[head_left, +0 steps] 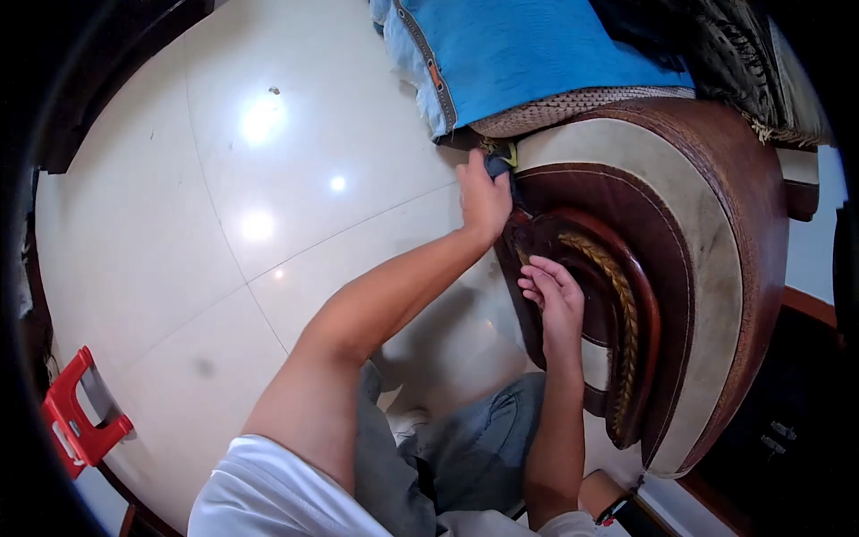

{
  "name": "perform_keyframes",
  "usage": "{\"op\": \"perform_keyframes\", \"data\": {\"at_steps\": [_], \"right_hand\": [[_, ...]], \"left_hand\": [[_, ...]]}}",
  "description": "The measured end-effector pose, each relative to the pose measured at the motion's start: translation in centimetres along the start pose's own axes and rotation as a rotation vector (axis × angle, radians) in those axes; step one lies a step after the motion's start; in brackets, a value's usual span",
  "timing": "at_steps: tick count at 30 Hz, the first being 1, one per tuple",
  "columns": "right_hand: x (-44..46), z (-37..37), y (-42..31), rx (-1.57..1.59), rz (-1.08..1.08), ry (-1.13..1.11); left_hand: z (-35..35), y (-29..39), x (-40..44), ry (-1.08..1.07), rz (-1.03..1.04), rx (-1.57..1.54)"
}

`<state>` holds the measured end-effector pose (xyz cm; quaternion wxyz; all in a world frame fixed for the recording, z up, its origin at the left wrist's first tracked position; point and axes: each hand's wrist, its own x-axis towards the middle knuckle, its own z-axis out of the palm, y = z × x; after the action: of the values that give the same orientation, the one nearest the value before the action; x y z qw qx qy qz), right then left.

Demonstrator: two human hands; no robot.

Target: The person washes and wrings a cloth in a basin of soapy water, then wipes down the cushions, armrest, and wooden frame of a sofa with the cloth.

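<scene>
My left hand (484, 195) reaches to the upper corner of a brown and cream leather sofa arm (720, 259), its fingers closed around a dark blue cloth (498, 163) with a yellow-green edge. Lower down, my right hand (553, 295) is in front of the carved trim (617, 282) with a gold braided pattern on the sofa arm's front. Its fingers are bent and close together, and whether anything small is between them cannot be made out.
A blue cover (555, 58) lies over the seat above the sofa arm, beside dark fringed fabric (747, 67). At the lower left, a red plastic stool (82, 421) is on the glossy tiled floor (161, 242).
</scene>
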<state>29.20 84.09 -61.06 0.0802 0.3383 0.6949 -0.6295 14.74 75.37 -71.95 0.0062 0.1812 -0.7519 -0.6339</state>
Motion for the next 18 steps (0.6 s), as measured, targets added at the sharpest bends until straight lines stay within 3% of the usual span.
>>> {"op": "perform_keyframes", "data": {"at_steps": [6, 8, 9, 12, 13, 15, 18], "right_hand": [[-0.8, 0.0, -0.2, -0.034, -0.038, -0.032], [-1.2, -0.5, 0.1, -0.032, -0.051, -0.026], [-1.4, -0.8, 0.1, -0.039, -0.054, -0.017], [-1.3, -1.7, 0.2, -0.042, -0.054, -0.002], [-1.2, -1.7, 0.5, -0.035, -0.05, 0.0], [-1.3, -1.1, -0.1, -0.031, -0.042, -0.014], [-0.9, -0.3, -0.1, -0.026, -0.045, -0.077]], "left_hand": [[2.9, -3.0, 3.4, 0.167, -0.113, -0.025], [2.8, -4.5, 7.2, 0.207, -0.235, -0.094], [2.7, -3.9, 8.5, 0.179, -0.403, -0.272], [2.5, -4.1, 5.2, 0.196, -0.012, 0.037], [1.4, -3.3, 3.4, 0.088, -0.045, 0.057], [0.5, -4.4, -0.6, -0.026, 0.153, 0.169], [-2.6, -2.4, -5.4, -0.34, 0.039, 0.189]]}}
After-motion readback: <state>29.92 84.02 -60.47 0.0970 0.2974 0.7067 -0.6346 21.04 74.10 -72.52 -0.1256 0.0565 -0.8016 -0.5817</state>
